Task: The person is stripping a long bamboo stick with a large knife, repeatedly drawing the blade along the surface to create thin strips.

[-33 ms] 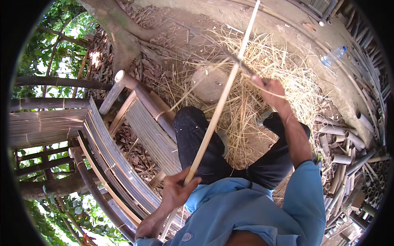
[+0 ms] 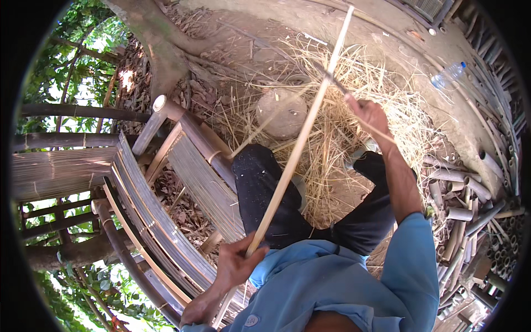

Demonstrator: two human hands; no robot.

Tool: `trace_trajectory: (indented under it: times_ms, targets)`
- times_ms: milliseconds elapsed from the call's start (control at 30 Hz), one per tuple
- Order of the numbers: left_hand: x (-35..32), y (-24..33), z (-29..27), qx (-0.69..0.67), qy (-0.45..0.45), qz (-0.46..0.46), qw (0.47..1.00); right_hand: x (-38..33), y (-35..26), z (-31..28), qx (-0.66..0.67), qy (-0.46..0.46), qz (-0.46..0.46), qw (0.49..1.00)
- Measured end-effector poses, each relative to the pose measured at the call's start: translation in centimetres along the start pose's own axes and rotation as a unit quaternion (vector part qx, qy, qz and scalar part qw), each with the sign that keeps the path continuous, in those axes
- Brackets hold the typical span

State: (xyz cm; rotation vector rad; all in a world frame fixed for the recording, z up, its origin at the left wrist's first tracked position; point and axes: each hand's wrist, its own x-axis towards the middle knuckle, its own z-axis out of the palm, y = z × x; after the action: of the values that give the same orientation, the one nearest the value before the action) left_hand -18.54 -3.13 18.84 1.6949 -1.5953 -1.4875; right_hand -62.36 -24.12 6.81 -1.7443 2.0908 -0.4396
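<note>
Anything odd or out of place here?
The clear plastic bottle at upper right looks odd near the bamboo pieces; can't tell if upright or fallen. Pale shavings lie scattered below the strip in the left hand. No visible damage.

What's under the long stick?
Below the long stick I see a dark trouser leg and straw. Whatever lies right behind the stick or the left hand is covered.

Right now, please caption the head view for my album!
Left hand holds long pale bamboo strip; right hand grips thin dark knife.
</note>
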Motion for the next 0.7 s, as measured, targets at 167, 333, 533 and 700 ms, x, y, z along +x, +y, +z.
trace_trajectory:
  times_ms: [167,333,533,700]
  targets:
    - [-0.2,0.2,-1.1,-0.068,-0.051,-0.147,0.985,0.8,-1.9,-1.1,0.078,0.055,0.099,0.990]
    - [6.8,0.8,0.1,-0.105,-0.058,-0.032,0.992,-5.9,-7.2,3.1,0.121,0.000,-0.011,0.993]
    - [10.2,1.7,0.9,-0.110,-0.044,0.014,0.993,-14.7,-13.1,5.0,0.112,-0.047,-0.212,0.970]
    - [9.4,1.5,1.0,-0.099,-0.056,-0.030,0.993,-13.9,-12.8,4.8,0.124,-0.047,-0.181,0.975]
